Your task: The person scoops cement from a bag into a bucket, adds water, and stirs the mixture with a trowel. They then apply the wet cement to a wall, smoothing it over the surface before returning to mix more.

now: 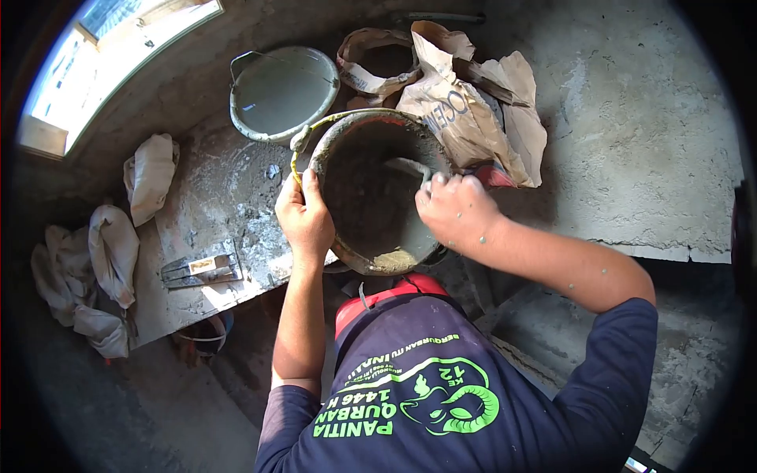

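A mortar-crusted bucket point(388, 264) sits in front of my body, with dark grey mix point(367, 197) inside. My left hand point(306, 219) is closed on the bucket's left rim, thumb on top, beside the yellow-wrapped bucket handle point(296, 162). Over the right side of the opening, my right hand point(459, 206) is closed in a fist around the grip of what looks like a trowel point(410, 165). Only its bent grey neck shows, pointing left into the bucket; its blade cannot be made out. Small grey splashes dot my right hand and forearm.
Behind the bucket stands another bucket point(285, 91) of greyish water, beside torn paper cement bags point(453, 110). A plastering float point(203, 270) lies on the dusty slab point(205, 189) to the left. Pale cloth sacks point(113, 256) hang along the slab's left edge. A smaller pail point(206, 335) stands below.
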